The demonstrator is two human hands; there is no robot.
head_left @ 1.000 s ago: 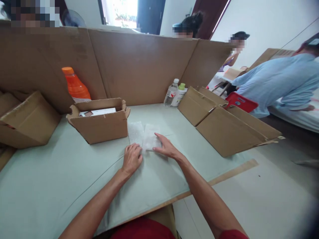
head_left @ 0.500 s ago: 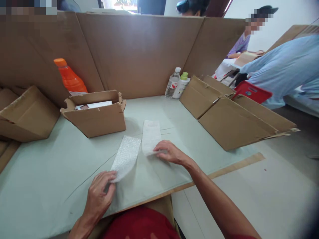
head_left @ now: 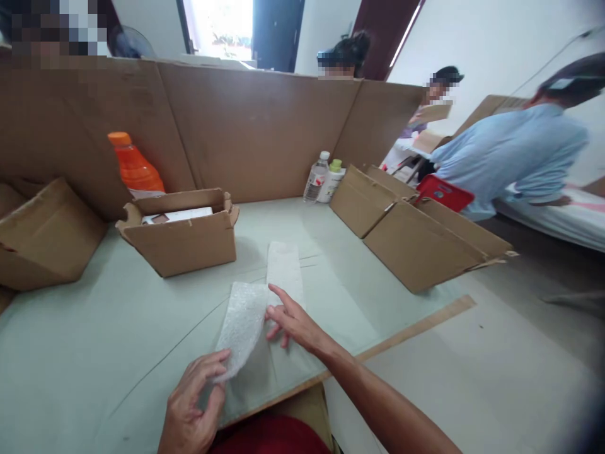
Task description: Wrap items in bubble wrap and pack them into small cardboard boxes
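Observation:
A strip of clear bubble wrap point(head_left: 243, 318) lies on the pale green tabletop, its near end raised and curled. My left hand point(head_left: 196, 394) grips that near end between fingers and thumb. Just right of the strip is my right hand point(head_left: 290, 318), its index finger stretched out and the other fingers apart. One of its fingertips meets the strip's right edge. Beyond the right hand, a second whitish strip point(head_left: 284, 261) lies flat, partly hidden by that hand.
An open cardboard box point(head_left: 198, 246) holds a white item. More boxes stand left point(head_left: 57, 239) and right point(head_left: 416, 252). Near the cardboard partition point(head_left: 259, 139) are an orange bottle point(head_left: 137, 167), a clear bottle point(head_left: 316, 180) and a green-capped bottle point(head_left: 332, 183). Several people are beyond.
My right hand has left the second strip and moved left to the bubble wrap's edge, spreading its fingers. My left hand still grips the near end. The camera view has tilted up.

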